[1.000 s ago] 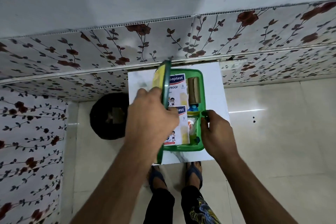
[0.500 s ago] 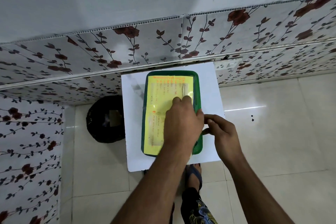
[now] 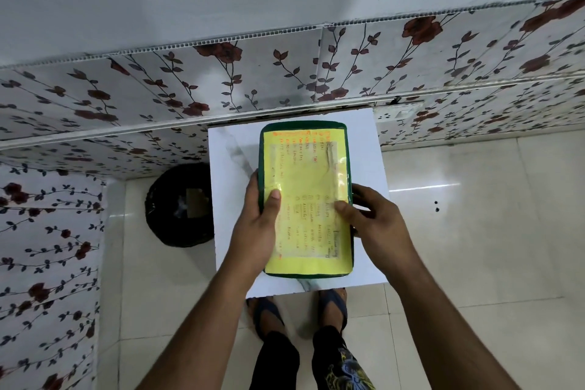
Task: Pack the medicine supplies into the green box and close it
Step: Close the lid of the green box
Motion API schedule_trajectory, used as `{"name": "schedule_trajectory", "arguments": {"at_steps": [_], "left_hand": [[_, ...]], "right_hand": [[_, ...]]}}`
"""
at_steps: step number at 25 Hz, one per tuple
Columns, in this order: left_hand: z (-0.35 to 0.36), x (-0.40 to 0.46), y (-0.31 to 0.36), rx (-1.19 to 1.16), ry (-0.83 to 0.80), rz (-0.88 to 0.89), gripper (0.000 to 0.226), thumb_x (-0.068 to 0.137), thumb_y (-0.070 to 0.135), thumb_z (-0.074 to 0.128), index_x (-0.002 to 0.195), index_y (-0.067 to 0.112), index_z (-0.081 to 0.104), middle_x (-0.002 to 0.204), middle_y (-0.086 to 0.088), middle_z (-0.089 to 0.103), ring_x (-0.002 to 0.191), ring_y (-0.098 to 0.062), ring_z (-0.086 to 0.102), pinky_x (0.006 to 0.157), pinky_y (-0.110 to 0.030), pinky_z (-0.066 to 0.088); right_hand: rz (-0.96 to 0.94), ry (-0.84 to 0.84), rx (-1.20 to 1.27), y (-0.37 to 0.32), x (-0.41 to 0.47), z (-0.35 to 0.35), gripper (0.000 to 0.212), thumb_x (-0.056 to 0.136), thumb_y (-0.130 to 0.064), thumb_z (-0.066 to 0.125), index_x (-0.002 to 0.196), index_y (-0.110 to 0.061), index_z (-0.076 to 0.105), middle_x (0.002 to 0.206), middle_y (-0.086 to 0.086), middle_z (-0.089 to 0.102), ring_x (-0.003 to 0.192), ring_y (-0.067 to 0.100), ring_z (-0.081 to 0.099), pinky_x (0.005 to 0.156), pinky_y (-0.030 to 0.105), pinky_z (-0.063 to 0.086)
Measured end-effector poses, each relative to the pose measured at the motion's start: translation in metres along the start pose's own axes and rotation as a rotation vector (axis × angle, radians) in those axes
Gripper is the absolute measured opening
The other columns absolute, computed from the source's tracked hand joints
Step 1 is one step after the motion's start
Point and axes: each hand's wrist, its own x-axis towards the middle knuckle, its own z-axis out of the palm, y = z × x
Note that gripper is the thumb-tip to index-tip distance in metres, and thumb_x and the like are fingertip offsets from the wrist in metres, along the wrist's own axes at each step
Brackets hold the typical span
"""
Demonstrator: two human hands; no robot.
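The green box point(image 3: 304, 125) is closed, its lid covered by a yellow label point(image 3: 305, 174) with orange writing. It sits over the small white table point(image 3: 231, 161). My left hand point(image 3: 258, 225) grips the box's left edge with the thumb on the lid. My right hand point(image 3: 375, 222) holds the right edge, thumb pressed on the label. The medicine supplies are hidden inside.
A black round bin point(image 3: 179, 204) stands on the floor left of the table. A floral-tiled wall point(image 3: 285, 73) runs behind the table, with a white socket point(image 3: 397, 114) at its right. My feet in sandals point(image 3: 297, 310) are under the table's near edge.
The lid swung down from upright and the box is now closed. My left hand moved from the lid's top to the left edge; my right hand shifted onto the right edge.
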Motion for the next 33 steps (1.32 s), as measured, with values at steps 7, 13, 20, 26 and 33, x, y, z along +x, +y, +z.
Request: {"name": "schedule_trajectory", "arguments": {"at_steps": [7,13,20,26,33], "left_hand": [[-0.004,0.035,0.026,-0.047,0.147,0.025,0.055,0.089,0.056,0.053,0.14,0.039,0.038,0.138,0.012,0.051,0.117,-0.006,0.054,0.081,-0.02,0.044],[0.008,0.088,0.05,-0.039,0.058,0.052,0.04,0.094,0.054,0.044,0.097,0.017,0.058,0.08,-0.003,0.056,0.071,-0.013,0.051,0.066,-0.029,0.038],[0.011,0.094,0.047,-0.142,0.093,0.078,0.036,0.095,0.049,0.046,0.08,0.017,0.05,0.072,-0.007,0.044,0.063,-0.019,0.038,0.056,-0.03,0.03],[0.011,0.097,0.046,-0.129,0.11,0.106,0.037,0.096,0.043,0.047,0.085,0.009,0.052,0.072,-0.008,0.046,0.064,-0.02,0.04,0.056,-0.03,0.031],[-0.02,0.035,0.02,0.029,0.013,-0.043,0.046,0.085,0.052,0.063,0.126,0.035,0.051,0.125,0.007,0.059,0.104,-0.007,0.061,0.078,-0.024,0.049]], "right_hand": [[-0.011,0.093,0.019,-0.023,0.028,-0.002,0.037,0.09,-0.039,0.053,0.126,-0.031,0.06,0.122,-0.005,0.066,0.109,0.012,0.063,0.093,0.04,0.05],[0.024,0.134,0.134,-0.058,0.083,0.03,0.041,0.099,-0.045,0.043,0.076,-0.018,0.063,0.07,0.0,0.063,0.069,0.018,0.061,0.071,0.034,0.047],[0.0,0.265,0.132,-0.057,0.088,0.037,0.043,0.1,-0.041,0.046,0.08,-0.009,0.066,0.067,0.001,0.06,0.067,0.02,0.057,0.068,0.034,0.046],[0.006,0.284,0.107,-0.057,0.086,0.038,0.041,0.1,-0.039,0.047,0.081,-0.009,0.068,0.07,0.004,0.061,0.069,0.02,0.059,0.07,0.035,0.047],[0.043,-0.036,-0.128,-0.024,0.034,0.001,0.053,0.091,-0.047,0.06,0.138,-0.027,0.046,0.123,-0.01,0.059,0.104,0.009,0.06,0.074,0.021,0.048]]}}
